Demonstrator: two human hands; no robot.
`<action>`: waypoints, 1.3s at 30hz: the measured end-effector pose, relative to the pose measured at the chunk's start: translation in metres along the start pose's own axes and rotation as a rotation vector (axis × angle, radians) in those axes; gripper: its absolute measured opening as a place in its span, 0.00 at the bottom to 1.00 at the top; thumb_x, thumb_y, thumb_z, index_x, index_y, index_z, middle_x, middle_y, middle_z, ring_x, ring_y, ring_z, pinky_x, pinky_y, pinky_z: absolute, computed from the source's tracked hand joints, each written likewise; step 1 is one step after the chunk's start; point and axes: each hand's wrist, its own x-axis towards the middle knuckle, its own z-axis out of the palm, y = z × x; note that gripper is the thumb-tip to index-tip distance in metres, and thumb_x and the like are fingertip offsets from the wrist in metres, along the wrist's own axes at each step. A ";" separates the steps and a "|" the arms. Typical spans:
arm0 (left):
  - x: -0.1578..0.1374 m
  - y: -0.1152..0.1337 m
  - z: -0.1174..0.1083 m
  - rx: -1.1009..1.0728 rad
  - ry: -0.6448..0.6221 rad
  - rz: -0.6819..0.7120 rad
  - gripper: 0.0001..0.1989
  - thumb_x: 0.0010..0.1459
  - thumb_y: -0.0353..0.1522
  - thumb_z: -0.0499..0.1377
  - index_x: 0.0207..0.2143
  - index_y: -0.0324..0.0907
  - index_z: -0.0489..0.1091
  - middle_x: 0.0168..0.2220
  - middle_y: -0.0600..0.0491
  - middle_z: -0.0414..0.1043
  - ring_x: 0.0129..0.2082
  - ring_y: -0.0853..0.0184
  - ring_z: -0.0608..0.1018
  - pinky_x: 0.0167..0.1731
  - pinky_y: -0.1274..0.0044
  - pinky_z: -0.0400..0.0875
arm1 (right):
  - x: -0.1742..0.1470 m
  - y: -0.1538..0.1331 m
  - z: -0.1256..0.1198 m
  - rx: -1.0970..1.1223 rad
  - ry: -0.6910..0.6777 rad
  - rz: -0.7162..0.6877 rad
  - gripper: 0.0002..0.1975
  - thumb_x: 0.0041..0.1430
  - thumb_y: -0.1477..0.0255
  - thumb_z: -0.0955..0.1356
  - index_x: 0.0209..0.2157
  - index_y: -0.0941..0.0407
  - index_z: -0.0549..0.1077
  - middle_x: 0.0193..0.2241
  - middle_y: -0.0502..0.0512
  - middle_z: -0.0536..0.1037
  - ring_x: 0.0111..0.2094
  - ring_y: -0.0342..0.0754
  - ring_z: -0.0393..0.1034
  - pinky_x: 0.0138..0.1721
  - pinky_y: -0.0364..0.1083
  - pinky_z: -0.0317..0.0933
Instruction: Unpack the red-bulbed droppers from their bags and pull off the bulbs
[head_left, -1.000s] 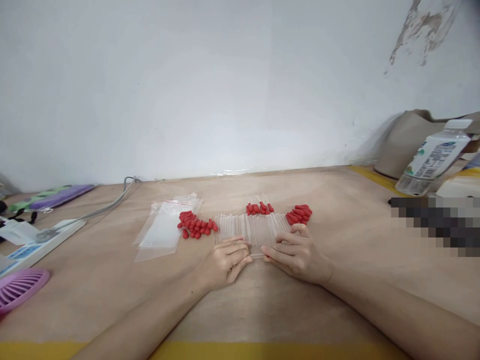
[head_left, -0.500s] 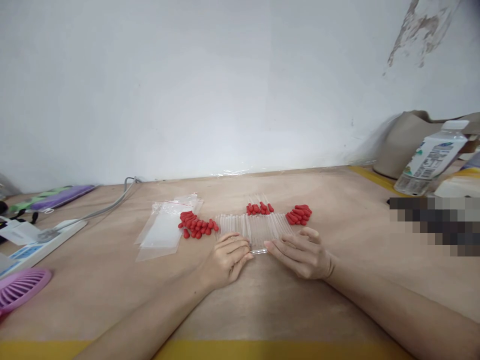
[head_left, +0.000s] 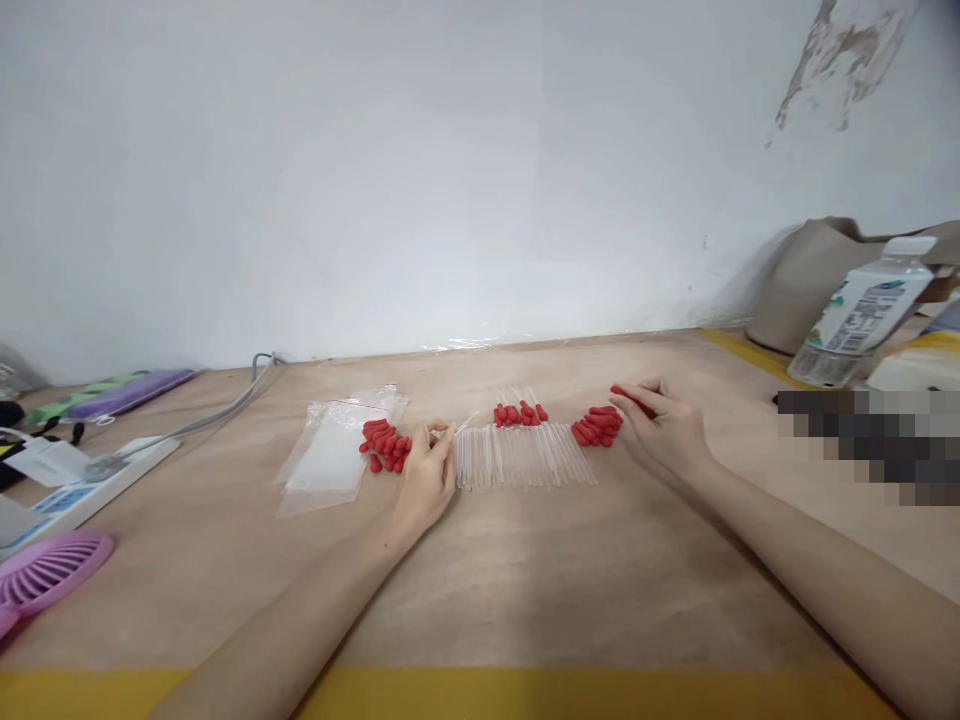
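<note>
A thin glass dropper tube [head_left: 465, 424] is pinched in the fingers of my left hand [head_left: 429, 478], its end pointing up and right. My right hand [head_left: 671, 430] holds a red rubber bulb [head_left: 631, 397], above and right of a pile of red bulbs [head_left: 598, 427]. Between my hands lies a row of clear glass tubes [head_left: 521, 458], side by side. Just behind the row, several droppers with red bulbs fitted [head_left: 517, 413] lie with their tubes pointing toward the wall. Another pile of red bulbs [head_left: 382, 443] is partly hidden by my left hand.
Clear zip bags [head_left: 330, 450] lie left of the bulbs. Farther left are a power strip [head_left: 112, 490] with a grey cable, a pink fan [head_left: 56, 575] and a purple pouch [head_left: 131, 394]. A plastic bottle [head_left: 862, 315] stands at right by a grey container [head_left: 795, 285].
Both hands have left the near edge of the tube row. My left hand moved left and now grips a tube. My right hand moved right and up and now holds a red bulb.
</note>
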 end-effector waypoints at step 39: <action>-0.003 0.010 -0.011 -0.142 -0.243 0.095 0.10 0.54 0.27 0.51 0.38 0.41 0.69 0.41 0.47 0.69 0.45 0.61 0.69 0.46 0.66 0.65 | 0.008 0.019 0.006 -0.140 -0.144 0.227 0.13 0.52 0.63 0.61 0.31 0.55 0.73 0.30 0.55 0.76 0.34 0.51 0.66 0.35 0.48 0.57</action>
